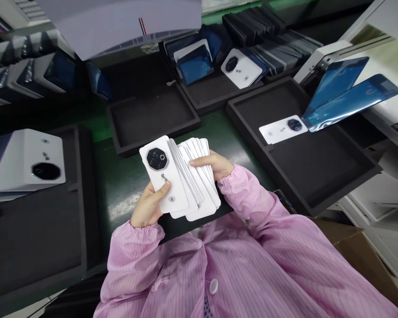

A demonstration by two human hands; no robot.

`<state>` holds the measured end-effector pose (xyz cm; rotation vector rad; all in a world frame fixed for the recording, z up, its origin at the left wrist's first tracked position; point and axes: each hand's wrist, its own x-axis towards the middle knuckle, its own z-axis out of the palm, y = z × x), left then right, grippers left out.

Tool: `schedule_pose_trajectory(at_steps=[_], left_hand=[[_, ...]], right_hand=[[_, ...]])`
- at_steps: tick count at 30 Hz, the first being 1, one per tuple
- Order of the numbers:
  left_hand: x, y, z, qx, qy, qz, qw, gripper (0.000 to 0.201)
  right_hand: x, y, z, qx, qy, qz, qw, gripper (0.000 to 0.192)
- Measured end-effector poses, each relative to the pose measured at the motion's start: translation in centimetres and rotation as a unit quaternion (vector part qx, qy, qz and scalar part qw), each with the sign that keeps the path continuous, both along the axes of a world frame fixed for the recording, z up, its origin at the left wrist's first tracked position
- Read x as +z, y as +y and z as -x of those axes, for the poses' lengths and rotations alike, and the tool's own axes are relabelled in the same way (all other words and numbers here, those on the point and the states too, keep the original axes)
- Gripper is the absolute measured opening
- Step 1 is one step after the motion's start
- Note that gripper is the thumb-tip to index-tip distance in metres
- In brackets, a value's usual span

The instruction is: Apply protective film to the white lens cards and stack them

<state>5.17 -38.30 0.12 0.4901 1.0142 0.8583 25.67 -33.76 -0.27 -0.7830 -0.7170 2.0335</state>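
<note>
Over a green bench [126, 176] ringed by black trays [305, 163], the left hand [149, 205] clamps a fanned stack of white phone covers [182, 176], apparently for counting, the right hand [212, 165] pinching its edge.

White phone back covers [182, 176] with black camera rings are showing above pink pinstriped sleeves [252, 247]; beyond the covers, black foam trays [152, 117] and blue films [345, 95] are lying.

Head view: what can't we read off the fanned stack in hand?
- Phone back covers: exact count unclear; they overlap in the fan.
- Print on the top cover: too small to read.
- Left hand: fingers hidden behind the stack.
- Right hand: palm hidden by the pink sleeve.
</note>
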Motion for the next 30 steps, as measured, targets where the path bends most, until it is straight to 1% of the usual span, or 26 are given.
schedule_pose_trajectory(at_steps=[3, 5, 9, 13, 16, 19, 23, 27, 30], left_hand=[[0.0, 0.1, 0.0, 0.002, 0.018, -0.034, 0.999, 0.051], [-0.1, 0.2, 0.1, 0.006, 0.021, -0.05, 0.998, 0.052], [-0.3, 0.3, 0.3, 0.005, 0.022, -0.035, 0.999, 0.047], [-0.6, 0.4, 0.5, 0.015, 0.024, -0.015, 0.999, 0.043], [-0.7, 0.4, 0.5, 0.018, 0.024, -0.006, 1.0, 0.042], [-0.6, 0.3, 0.4, 0.01, 0.019, -0.003, 1.0, 0.042], [-0.7, 0.3, 0.7, 0.004, 0.024, -0.013, 1.0, 0.043], [-0.9, 0.4, 0.8, 0.011, 0.025, -0.01, 1.0, 0.043], [-1.0, 0.2, 0.5, 0.023, 0.002, -0.015, 1.0, 0.045]], right_hand=[[0.0, 0.2, -0.2, -0.005, 0.016, 0.003, 1.0, 0.023], [0.0, 0.3, -0.3, -0.005, 0.026, 0.001, 1.0, 0.025], [-0.1, 0.3, -0.6, -0.003, 0.031, -0.018, 0.999, 0.032], [0.1, 0.3, -0.9, -0.017, -0.004, -0.041, 0.999, 0.029], [0.4, 0.3, -0.8, -0.031, -0.028, -0.051, 0.998, 0.03], [0.5, 0.3, -0.7, -0.017, -0.03, -0.047, 0.998, 0.03], [0.5, 0.4, -1.1, 0.011, 0.001, -0.037, 0.999, 0.031], [0.4, 0.6, -1.7, 0.006, -0.005, -0.03, 1.0, 0.037], [0.4, 0.2, -1.0, 0.0, -0.031, -0.052, 0.998, 0.037]])
